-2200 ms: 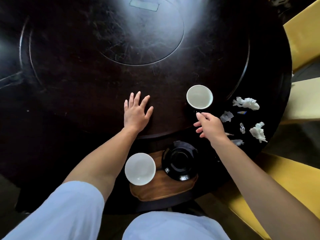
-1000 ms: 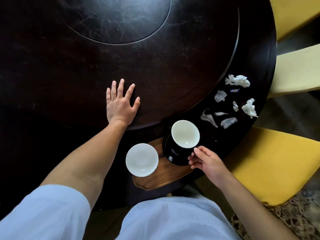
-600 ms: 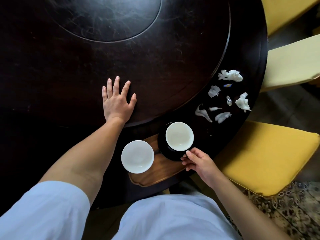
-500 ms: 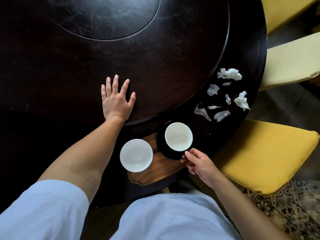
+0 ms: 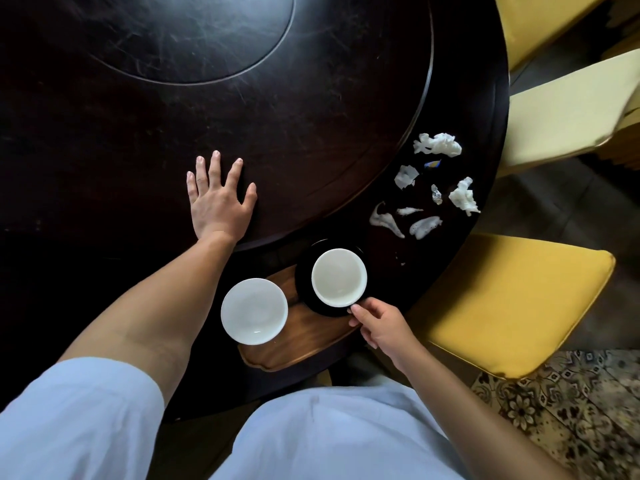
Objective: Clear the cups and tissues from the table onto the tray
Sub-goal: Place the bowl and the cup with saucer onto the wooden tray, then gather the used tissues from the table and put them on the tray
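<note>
A wooden tray (image 5: 301, 344) lies at the near edge of the dark round table (image 5: 329, 109). On it stand a white cup (image 5: 254, 311) and a black saucer (image 5: 304, 285) with a second cup (image 5: 339, 277), white inside. My right hand (image 5: 381, 329) has curled fingers at this cup's near side, gripping it. My left hand (image 5: 218, 199) rests flat on the table with fingers spread. Several crumpled tissues (image 5: 438, 145) and scraps (image 5: 424, 226) lie on the table's outer ring to the right, apart from both hands.
A small shiny wrapper (image 5: 436, 194) and a blue-yellow scrap (image 5: 433, 164) lie among the tissues. A yellow chair seat (image 5: 512, 306) stands close at the right, a paler one (image 5: 568, 109) behind it. A raised round inset (image 5: 190, 36) fills the table's middle.
My right hand carried the second cup from the table's ring down onto the black saucer on the tray and stays at it. My left hand has stayed flat on the table.
</note>
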